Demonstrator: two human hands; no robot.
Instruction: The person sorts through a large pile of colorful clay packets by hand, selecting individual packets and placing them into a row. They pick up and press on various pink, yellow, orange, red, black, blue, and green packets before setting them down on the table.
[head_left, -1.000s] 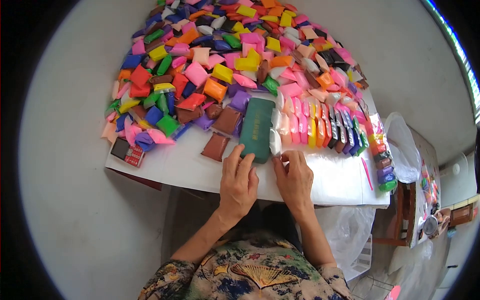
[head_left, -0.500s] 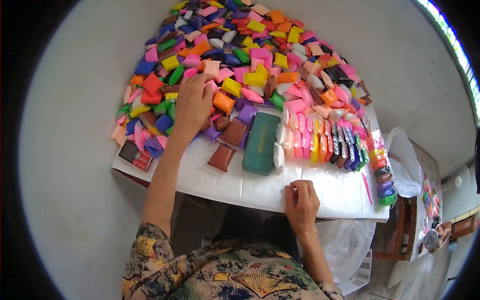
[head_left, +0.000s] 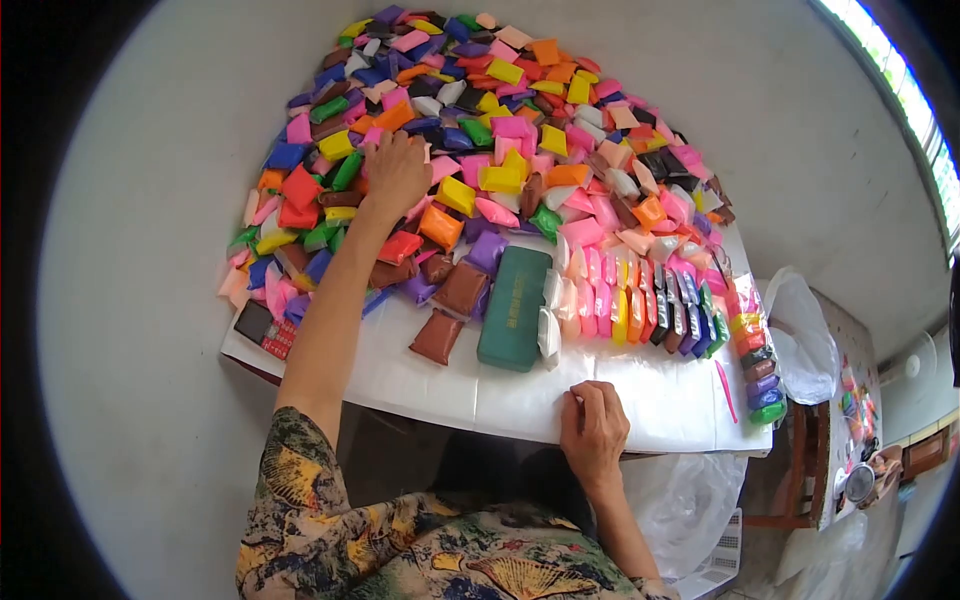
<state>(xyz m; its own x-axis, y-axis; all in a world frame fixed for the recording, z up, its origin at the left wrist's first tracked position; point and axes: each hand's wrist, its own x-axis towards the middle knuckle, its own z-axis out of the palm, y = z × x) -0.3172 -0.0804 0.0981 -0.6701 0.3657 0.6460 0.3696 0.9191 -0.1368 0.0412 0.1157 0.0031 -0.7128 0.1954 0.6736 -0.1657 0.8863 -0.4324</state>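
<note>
My left hand [head_left: 398, 172] reaches into a big heap of small, soft, coloured packets. Its fingers are bent down among them, and what lies under the fingertips is hidden. An orange packet [head_left: 394, 116] lies just beyond the fingers, and a green one [head_left: 347, 171] is to their left. My right hand [head_left: 594, 432] rests at the front edge of the table, fingers curled closed, with nothing visible in it. Between the hands lie a dark green case [head_left: 516, 310] and a brown packet [head_left: 437, 337].
Packets stand in rows by colour [head_left: 636, 312] right of the case. A clear bag of stacked packets [head_left: 760, 365] is at the right edge, beside a pink stick [head_left: 725, 392]. A red-keyed phone [head_left: 265, 331] lies at the left corner. Plastic bags [head_left: 800, 335] hang at the right.
My left hand has moved farther into the heap, over the spot of a peach packet. My right hand stays curled at the table edge. The view has shifted slightly.
</note>
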